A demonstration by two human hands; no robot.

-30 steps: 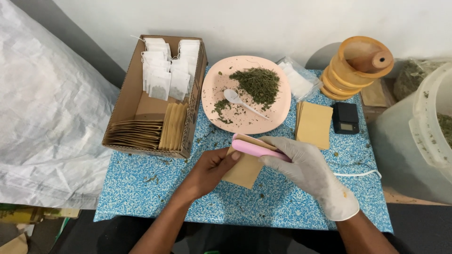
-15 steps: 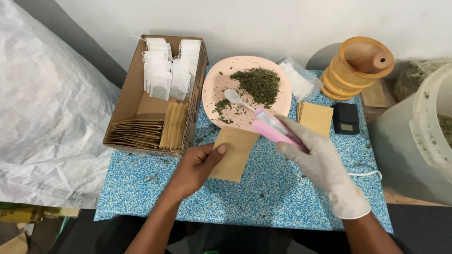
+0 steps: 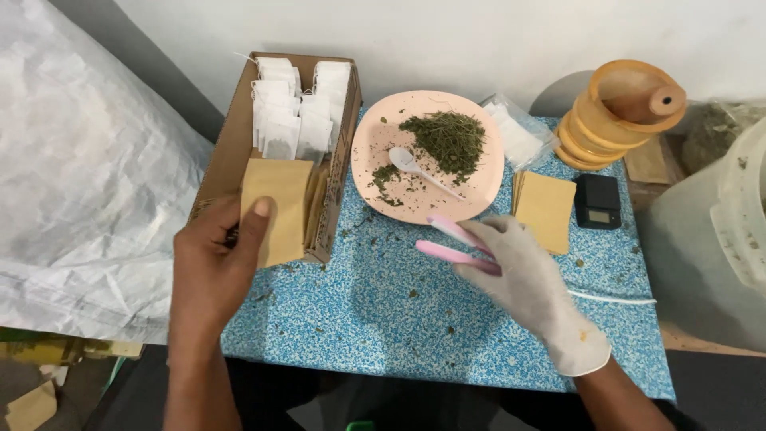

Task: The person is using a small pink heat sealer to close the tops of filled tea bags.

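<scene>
Holding tan pouch [image 3: 275, 209] over cardboard box [image 3: 229, 152]

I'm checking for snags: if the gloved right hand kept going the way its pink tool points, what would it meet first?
Probably the rim of the pink plate. The right hand holds the pink tool, aimed up-left at the plate, then the white spoon. Height above the table is unclear.
</scene>
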